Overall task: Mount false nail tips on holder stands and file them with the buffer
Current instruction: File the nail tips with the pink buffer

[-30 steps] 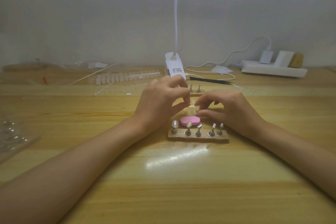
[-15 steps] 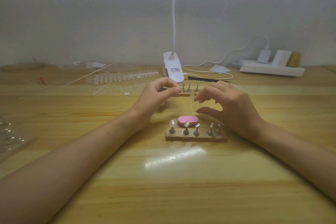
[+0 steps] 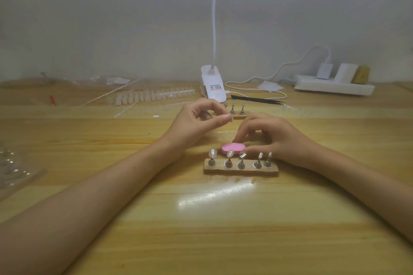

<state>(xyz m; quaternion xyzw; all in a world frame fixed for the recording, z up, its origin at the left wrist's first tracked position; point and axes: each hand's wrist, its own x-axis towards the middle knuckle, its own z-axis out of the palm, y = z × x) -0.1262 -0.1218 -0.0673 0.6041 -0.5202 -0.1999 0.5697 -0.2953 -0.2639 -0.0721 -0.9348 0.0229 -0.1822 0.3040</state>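
Observation:
A wooden base (image 3: pixel 241 170) near the table's middle carries several small metal holder stands, each topped with a clear nail tip (image 3: pixel 212 154). Just behind it lies a pink oval buffer (image 3: pixel 232 147). My right hand (image 3: pixel 268 135) reaches down onto the buffer, fingertips and thumb curled at its right end. My left hand (image 3: pixel 196 120) hovers above and to the left, pinching a small clear nail tip (image 3: pixel 230 117) between thumb and forefinger. A second wooden base (image 3: pixel 239 114) with more stands sits farther back, partly hidden by my left hand.
A strip of white nail tips (image 3: pixel 154 95) and clear plastic packaging lie at the back left. A white clip lamp (image 3: pixel 213 87), black tweezers (image 3: pixel 257 98), a cable and a power strip (image 3: pixel 333 85) stand along the back. Clear plastic (image 3: pixel 13 167) lies at the left edge.
My right hand dropped from hovering onto the pink buffer. My left hand, which was together with the right one, drew back and up with the nail tip pinched.

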